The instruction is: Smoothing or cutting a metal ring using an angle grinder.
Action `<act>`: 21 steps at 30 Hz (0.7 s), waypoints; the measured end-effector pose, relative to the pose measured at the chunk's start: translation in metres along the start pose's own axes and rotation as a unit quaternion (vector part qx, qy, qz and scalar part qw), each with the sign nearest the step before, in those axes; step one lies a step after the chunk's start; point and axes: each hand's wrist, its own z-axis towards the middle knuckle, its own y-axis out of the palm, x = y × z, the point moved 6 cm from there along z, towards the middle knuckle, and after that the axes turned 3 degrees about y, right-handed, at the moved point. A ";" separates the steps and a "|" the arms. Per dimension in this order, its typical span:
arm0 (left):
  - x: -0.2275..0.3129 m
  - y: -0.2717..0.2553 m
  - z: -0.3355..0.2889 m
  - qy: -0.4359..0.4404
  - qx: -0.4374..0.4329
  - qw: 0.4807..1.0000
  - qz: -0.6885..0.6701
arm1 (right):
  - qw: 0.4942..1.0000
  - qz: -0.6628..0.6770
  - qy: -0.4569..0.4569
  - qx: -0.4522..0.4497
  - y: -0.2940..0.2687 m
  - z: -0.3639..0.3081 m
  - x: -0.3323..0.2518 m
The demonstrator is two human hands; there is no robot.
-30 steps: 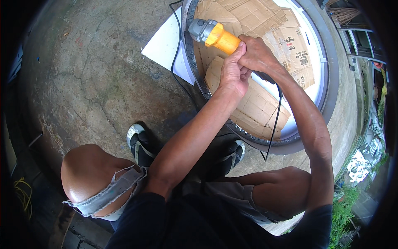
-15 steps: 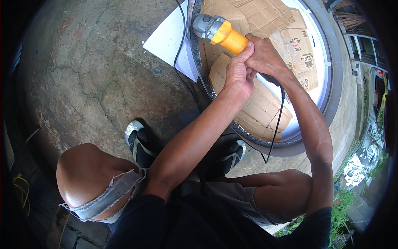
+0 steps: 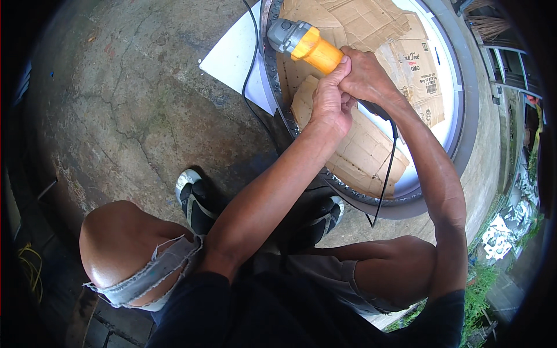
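Note:
A yellow angle grinder with a grey metal head lies across the upper middle of the view. Its head is over the left part of a large round dark rim, and I cannot make out its disc. My right hand is closed round the rear of the body. Against it, my left hand is wrapped round the same grip from the near side, thumb along the yellow body. A black power cord hangs from the grinder's rear end. Brown cardboard pieces lie inside the rim, beneath both hands.
A white sheet with a pointed corner lies on the concrete floor left of the rim, and a black cable runs over it. My shoes are close to the rim's near side. Green plants grow at the lower right.
The grinder and both hands have shifted very slightly left along the rim. My grip looks the same.

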 end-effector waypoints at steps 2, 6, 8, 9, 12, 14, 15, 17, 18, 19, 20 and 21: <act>0.001 0.000 0.002 -0.009 0.000 1.000 0.003 | 1.000 -0.007 -0.016 0.003 -0.001 0.001 -0.001; 0.000 -0.001 -0.001 -0.005 0.005 1.000 0.006 | 1.000 -0.007 -0.004 -0.006 0.001 0.001 0.000; 0.001 -0.001 0.000 -0.003 -0.004 1.000 0.010 | 1.000 -0.008 -0.007 0.000 0.000 0.000 0.000; 0.001 0.000 -0.001 -0.003 -0.004 1.000 0.010 | 1.000 -0.005 -0.012 0.005 -0.001 0.000 -0.002; 0.000 0.000 -0.003 -0.008 0.005 1.000 0.008 | 1.000 -0.004 -0.010 -0.010 -0.002 -0.001 -0.003; 0.000 -0.001 -0.001 -0.007 -0.005 1.000 0.020 | 1.000 -0.012 -0.004 -0.011 -0.001 0.000 -0.001; 0.000 0.001 -0.003 -0.007 -0.004 1.000 0.020 | 1.000 -0.018 0.002 -0.013 0.000 0.000 -0.002; 0.001 0.002 -0.007 -0.002 0.013 1.000 0.027 | 1.000 -0.010 0.003 -0.023 0.000 -0.002 -0.003; 0.001 0.001 -0.006 -0.002 0.013 1.000 0.026 | 0.999 -0.003 0.003 -0.031 -0.001 -0.003 -0.004; 0.002 -0.001 -0.004 0.000 0.011 0.999 0.031 | 1.000 -0.003 0.003 -0.031 -0.001 -0.003 -0.005; 0.003 -0.001 -0.002 0.002 0.010 0.999 0.036 | 1.000 -0.005 0.011 -0.025 -0.001 -0.002 -0.005; 0.003 -0.001 -0.003 0.002 0.010 0.999 0.036 | 1.000 -0.007 0.019 -0.020 -0.001 -0.002 -0.004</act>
